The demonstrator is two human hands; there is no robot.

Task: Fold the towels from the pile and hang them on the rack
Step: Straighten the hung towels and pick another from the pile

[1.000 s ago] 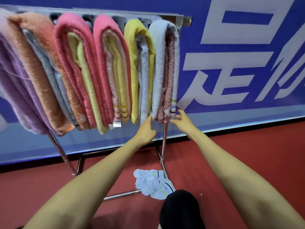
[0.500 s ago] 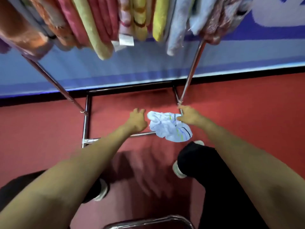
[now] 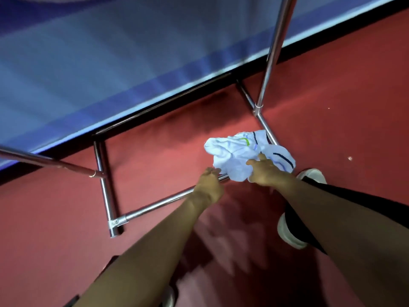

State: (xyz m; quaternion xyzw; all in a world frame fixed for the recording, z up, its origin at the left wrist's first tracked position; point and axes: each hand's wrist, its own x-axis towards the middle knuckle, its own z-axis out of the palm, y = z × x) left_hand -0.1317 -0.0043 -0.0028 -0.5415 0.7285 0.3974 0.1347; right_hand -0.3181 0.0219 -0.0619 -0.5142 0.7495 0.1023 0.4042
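Towel point(image 3: 234, 154), white with dark and green stripes, is seen crumpled on a red floor point(image 3: 55, 229), draped over the near right corner of the rack point(image 3: 155, 204), whose chrome base tubes form a rectangle on the ground. The right hand point(image 3: 267, 173) is laid on the near side of the towel, with index finger and thumb stretched out flat on the cloth; no firm grasp can be made out. The left hand point(image 3: 209, 185) is reached over the near base tube, its fingers held fairly straight and close together, tips at the towel's near left edge. A blue banner point(image 3: 110, 63) is seen at the far side. A white shoe point(image 3: 313, 175) is placed just right of the towel.
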